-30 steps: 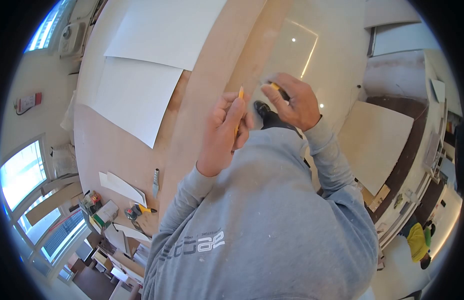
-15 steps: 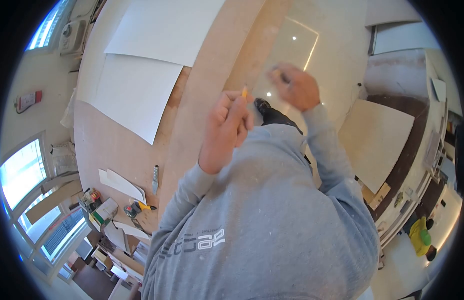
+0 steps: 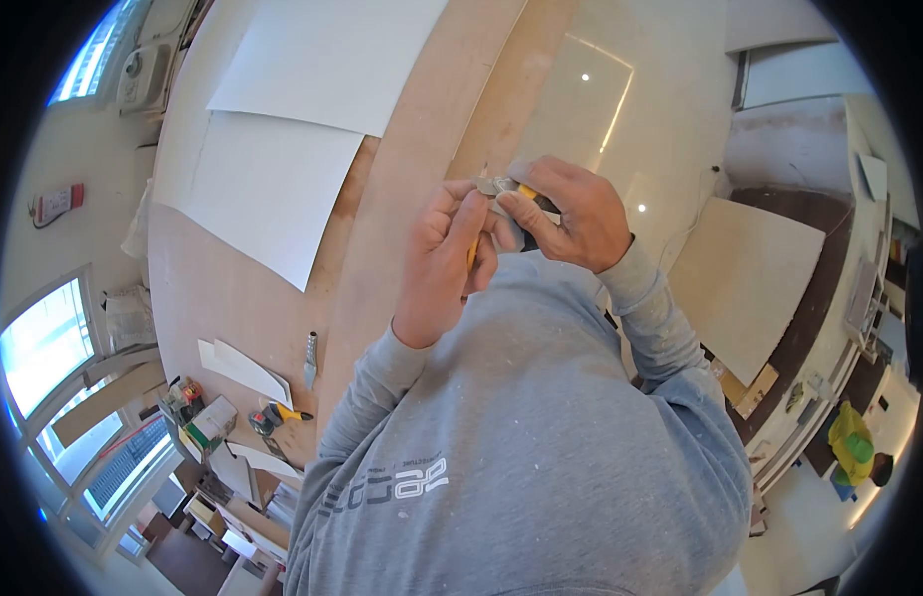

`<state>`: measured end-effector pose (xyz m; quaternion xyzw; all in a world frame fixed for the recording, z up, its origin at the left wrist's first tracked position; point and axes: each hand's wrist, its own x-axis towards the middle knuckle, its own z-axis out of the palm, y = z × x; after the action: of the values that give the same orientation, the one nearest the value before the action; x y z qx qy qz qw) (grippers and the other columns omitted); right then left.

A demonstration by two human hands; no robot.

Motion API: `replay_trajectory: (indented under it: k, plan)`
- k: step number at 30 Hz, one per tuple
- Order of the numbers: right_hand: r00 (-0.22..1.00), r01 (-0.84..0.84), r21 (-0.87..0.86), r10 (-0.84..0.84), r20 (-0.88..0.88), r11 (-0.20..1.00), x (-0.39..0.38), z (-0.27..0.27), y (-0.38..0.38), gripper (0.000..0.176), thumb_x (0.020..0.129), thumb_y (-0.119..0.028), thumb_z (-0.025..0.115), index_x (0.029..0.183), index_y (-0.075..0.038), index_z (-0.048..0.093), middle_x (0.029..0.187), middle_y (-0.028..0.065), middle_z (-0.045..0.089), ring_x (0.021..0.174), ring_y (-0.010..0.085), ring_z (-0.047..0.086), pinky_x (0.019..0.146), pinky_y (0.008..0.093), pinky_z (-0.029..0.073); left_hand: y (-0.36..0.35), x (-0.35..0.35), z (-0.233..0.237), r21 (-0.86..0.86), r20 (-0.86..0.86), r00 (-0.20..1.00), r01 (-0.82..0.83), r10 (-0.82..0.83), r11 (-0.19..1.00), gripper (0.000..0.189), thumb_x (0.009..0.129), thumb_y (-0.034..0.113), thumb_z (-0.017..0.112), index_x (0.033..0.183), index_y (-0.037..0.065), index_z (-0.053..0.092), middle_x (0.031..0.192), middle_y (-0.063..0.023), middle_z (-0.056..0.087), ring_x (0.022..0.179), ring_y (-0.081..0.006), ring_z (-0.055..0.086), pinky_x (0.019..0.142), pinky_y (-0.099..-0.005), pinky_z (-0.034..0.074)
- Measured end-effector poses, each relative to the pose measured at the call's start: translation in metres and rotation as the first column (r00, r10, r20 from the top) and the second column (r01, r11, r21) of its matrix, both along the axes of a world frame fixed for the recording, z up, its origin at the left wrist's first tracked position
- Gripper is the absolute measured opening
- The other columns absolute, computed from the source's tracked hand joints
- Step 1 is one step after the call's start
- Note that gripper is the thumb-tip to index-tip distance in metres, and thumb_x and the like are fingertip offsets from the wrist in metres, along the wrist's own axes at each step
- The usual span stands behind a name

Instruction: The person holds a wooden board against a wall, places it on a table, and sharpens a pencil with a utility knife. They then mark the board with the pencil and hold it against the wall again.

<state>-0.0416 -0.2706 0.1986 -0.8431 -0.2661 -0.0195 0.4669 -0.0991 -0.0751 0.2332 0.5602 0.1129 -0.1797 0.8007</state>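
My left hand (image 3: 444,260) is closed on a thin yellow pencil (image 3: 471,254), part of which shows below the fingers; the rest is hidden. My right hand (image 3: 578,214) is wrapped round what looks like a utility knife (image 3: 528,191) with a yellow-and-black handle. Its metallic front end reaches to my left thumb and fingertips. Both hands meet in front of my chest, over the edge of the wooden worktable (image 3: 382,214). Whether the blade touches the pencil's tip, I cannot make out.
Large white sheets (image 3: 273,169) cover part of the worktable. A grey cutter-like tool (image 3: 310,360), white offcuts (image 3: 245,370) and a yellow-and-black tool (image 3: 283,412) lie nearer. A pale board (image 3: 748,288) stands at right. Another person (image 3: 852,447) in yellow is far right.
My right hand has come left and down with the knife, meeting my left hand. The pencil's yellow end no longer sticks up above my left thumb; yellow shows lower down.
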Motion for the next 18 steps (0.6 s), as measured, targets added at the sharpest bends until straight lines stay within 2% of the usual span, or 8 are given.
replay_trajectory:
  k: [9, 12, 14, 17, 18]
  plan:
    - [0.998, -0.013, -0.035, 0.015, 0.058, 0.999, 0.001, 0.001, -0.002, 0.028, 0.097, -0.035, 0.077, 0.106, -0.009, 0.074, 0.083, 0.0085, 0.070, 0.069, 0.0311, 0.068, 0.059, 0.0409, 0.053, -0.009, -0.002, 0.002, 0.029, 0.006, 1.000, -0.027, 0.027, 0.999, 0.028, 0.118, 0.027, 0.043, 0.113, 0.004, 0.057, 0.082, -0.0036, 0.063, 0.047, -0.0017, 0.041, 0.042, -0.0196, 0.028]
    - [0.997, -0.021, -0.042, 0.024, 0.070, 0.999, 0.001, 0.002, -0.005, 0.028, 0.097, -0.036, 0.077, 0.105, -0.009, 0.075, 0.083, 0.0083, 0.070, 0.068, 0.0310, 0.068, 0.060, 0.0407, 0.053, -0.011, -0.002, 0.004, 0.030, -0.002, 1.000, -0.022, 0.022, 0.999, 0.027, 0.118, 0.027, 0.043, 0.113, 0.004, 0.057, 0.081, -0.0031, 0.063, 0.046, -0.0014, 0.039, 0.043, -0.0194, 0.027]
    - [0.997, -0.032, -0.078, 0.038, 0.070, 0.996, 0.002, 0.006, -0.008, 0.027, 0.097, -0.035, 0.076, 0.105, -0.009, 0.075, 0.083, 0.0084, 0.071, 0.068, 0.0306, 0.069, 0.060, 0.0400, 0.053, -0.009, -0.003, 0.001, 0.009, -0.004, 1.000, -0.001, 0.001, 1.000, 0.027, 0.118, 0.028, 0.045, 0.119, 0.003, 0.057, 0.081, -0.0044, 0.064, 0.048, -0.0021, 0.043, 0.042, -0.0196, 0.029]
    - [0.991, 0.095, -0.115, -0.082, 0.109, 0.989, 0.010, -0.024, -0.019, 0.025, 0.099, -0.032, 0.074, 0.106, -0.008, 0.075, 0.085, 0.0102, 0.073, 0.070, 0.0314, 0.070, 0.062, 0.0412, 0.055, -0.006, -0.003, 0.002, 0.026, -0.033, 0.999, 0.021, -0.020, 0.999, 0.029, 0.117, 0.029, 0.047, 0.123, 0.003, 0.057, 0.080, -0.0048, 0.064, 0.048, -0.0024, 0.044, 0.043, -0.0200, 0.030]
    - [0.977, 0.214, -0.185, -0.207, 0.059, 0.959, 0.025, -0.045, -0.036, 0.025, 0.099, -0.032, 0.073, 0.106, -0.008, 0.076, 0.087, 0.0115, 0.074, 0.071, 0.0323, 0.070, 0.063, 0.0418, 0.055, -0.006, -0.004, 0.004, 0.041, -0.047, 0.999, 0.028, -0.026, 0.999, 0.029, 0.117, 0.030, 0.047, 0.123, 0.003, 0.057, 0.079, -0.0046, 0.063, 0.048, -0.0024, 0.043, 0.043, -0.0201, 0.029]
